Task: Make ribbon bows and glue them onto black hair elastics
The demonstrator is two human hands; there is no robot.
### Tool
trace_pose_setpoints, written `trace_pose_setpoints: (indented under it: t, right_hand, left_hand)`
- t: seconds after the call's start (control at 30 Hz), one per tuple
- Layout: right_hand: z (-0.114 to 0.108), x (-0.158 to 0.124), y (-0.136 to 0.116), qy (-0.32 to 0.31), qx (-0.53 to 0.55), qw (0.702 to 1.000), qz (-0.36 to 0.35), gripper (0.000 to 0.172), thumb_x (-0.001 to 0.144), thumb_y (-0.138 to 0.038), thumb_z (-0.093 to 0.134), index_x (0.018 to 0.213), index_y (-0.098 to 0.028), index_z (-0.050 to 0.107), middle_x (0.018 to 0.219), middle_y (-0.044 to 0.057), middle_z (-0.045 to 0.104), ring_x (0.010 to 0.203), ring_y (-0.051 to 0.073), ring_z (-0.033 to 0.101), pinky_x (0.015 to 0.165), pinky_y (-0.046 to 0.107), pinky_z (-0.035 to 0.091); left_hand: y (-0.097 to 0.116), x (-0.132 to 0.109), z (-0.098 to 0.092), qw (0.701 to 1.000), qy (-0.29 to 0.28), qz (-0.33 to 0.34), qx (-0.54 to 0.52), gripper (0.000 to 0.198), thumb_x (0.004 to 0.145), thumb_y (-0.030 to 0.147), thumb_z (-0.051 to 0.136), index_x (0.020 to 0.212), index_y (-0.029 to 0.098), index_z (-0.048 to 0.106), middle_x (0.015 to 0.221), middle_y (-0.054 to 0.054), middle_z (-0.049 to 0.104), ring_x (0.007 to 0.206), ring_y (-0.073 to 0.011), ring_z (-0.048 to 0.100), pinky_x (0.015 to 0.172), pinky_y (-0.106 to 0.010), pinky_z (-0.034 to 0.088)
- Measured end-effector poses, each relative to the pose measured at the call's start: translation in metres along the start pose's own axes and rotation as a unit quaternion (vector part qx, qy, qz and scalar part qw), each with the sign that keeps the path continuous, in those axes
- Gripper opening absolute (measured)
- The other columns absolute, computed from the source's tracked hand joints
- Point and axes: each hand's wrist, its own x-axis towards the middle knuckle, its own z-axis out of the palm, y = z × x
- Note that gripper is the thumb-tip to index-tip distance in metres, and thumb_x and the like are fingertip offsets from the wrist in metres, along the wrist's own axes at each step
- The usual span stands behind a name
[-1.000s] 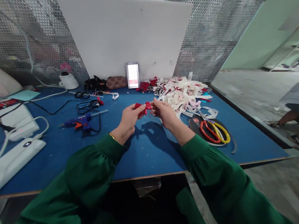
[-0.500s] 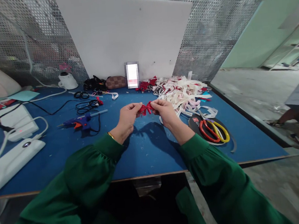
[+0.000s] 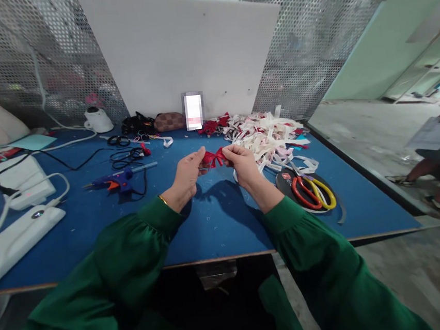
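A small red ribbon bow (image 3: 213, 158) is held in the air between both hands, above the blue table top (image 3: 210, 223). My left hand (image 3: 187, 175) pinches its left end with the fingers closed. Its right end sits in the closed pinch of my right hand (image 3: 244, 165). Both arms wear green sleeves. The bow's middle is gathered tight and its two loops fan out.
A heap of white and red ribbon pieces (image 3: 267, 134) lies behind my right hand. Scissors with red and yellow handles (image 3: 313, 191) rest on a dark disc at the right. A blue glue gun (image 3: 118, 179), black cables and white boxes (image 3: 20, 231) lie left. A person's legs (image 3: 435, 175) are at the far right.
The red ribbon went from a loose folded shape to a tightly gathered bow. Both hands drew slightly closer to the table's back, still pinching its ends.
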Motion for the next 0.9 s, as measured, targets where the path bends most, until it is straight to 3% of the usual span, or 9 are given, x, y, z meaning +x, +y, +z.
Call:
trace_pose_setpoints:
  t: [0.1, 0.23, 0.4, 0.63, 0.8, 0.9]
  right_hand:
    - [-0.0002, 0.0003, 0.0011, 0.016, -0.007, 1.0, 0.001, 0.032, 0.064, -0.05, 0.08, 0.069, -0.022, 0.065, 0.06, -0.003, 0.058, 0.055, 0.011, 0.049, 0.056, 0.027, 0.035]
    - [0.0004, 0.0003, 0.0007, 0.011, 0.0, 1.0, 0.018, 0.038, 0.064, -0.057, 0.08, 0.07, -0.021, 0.067, 0.059, -0.003, 0.058, 0.053, 0.01, 0.05, 0.054, 0.026, 0.035]
    - [-0.005, 0.0034, -0.0032, 0.054, 0.029, 0.995, 0.075, 0.05, 0.068, -0.068, 0.075, 0.075, -0.02, 0.068, 0.069, 0.001, 0.065, 0.054, 0.01, 0.053, 0.051, 0.025, 0.036]
    - [-0.0046, 0.0009, -0.0036, -0.014, -0.027, 0.998, 0.048, 0.035, 0.061, -0.051, 0.085, 0.069, -0.02, 0.07, 0.06, -0.003, 0.059, 0.055, 0.009, 0.047, 0.054, 0.026, 0.035]
    - [-0.0025, 0.0002, -0.0007, 0.0, -0.024, 0.999, 0.034, 0.03, 0.059, -0.044, 0.083, 0.063, -0.02, 0.066, 0.055, -0.005, 0.055, 0.055, 0.009, 0.042, 0.055, 0.026, 0.033]
    - [-0.0023, -0.001, -0.0029, -0.014, -0.021, 0.999, 0.036, 0.032, 0.062, -0.047, 0.081, 0.066, -0.019, 0.067, 0.057, -0.005, 0.056, 0.056, 0.009, 0.045, 0.057, 0.026, 0.034]
  left_hand:
    - [0.0023, -0.0031, 0.0008, 0.999, -0.029, -0.039, -0.012, 0.051, 0.062, 0.064, 0.082, 0.078, 0.017, 0.071, 0.084, -0.008, 0.074, 0.074, -0.018, 0.065, 0.068, -0.03, 0.048]
    - [0.001, -0.005, 0.0021, 0.998, -0.039, -0.051, 0.023, 0.043, 0.055, 0.046, 0.091, 0.079, 0.015, 0.075, 0.079, -0.007, 0.073, 0.074, -0.0167, 0.066, 0.073, -0.029, 0.047]
    - [-0.0013, -0.003, 0.0007, 0.998, -0.022, -0.038, 0.037, 0.027, 0.061, 0.036, 0.087, 0.074, 0.014, 0.076, 0.074, -0.008, 0.073, 0.068, -0.0148, 0.064, 0.072, -0.029, 0.046]
    - [-0.0026, -0.0027, 0.0024, 0.996, -0.021, -0.013, 0.087, 0.02, 0.061, 0.031, 0.086, 0.07, 0.015, 0.076, 0.068, -0.007, 0.073, 0.064, -0.015, 0.062, 0.068, -0.029, 0.044]
    - [-0.0043, -0.0055, 0.0029, 0.991, -0.075, -0.048, 0.1, 0.027, 0.064, 0.034, 0.086, 0.082, 0.015, 0.079, 0.076, -0.007, 0.076, 0.071, -0.0155, 0.066, 0.071, -0.028, 0.045]
    - [-0.0055, -0.0059, 0.0025, 0.991, -0.078, -0.045, 0.103, 0.025, 0.069, 0.035, 0.083, 0.081, 0.014, 0.078, 0.074, -0.007, 0.076, 0.068, -0.0143, 0.065, 0.071, -0.027, 0.045]
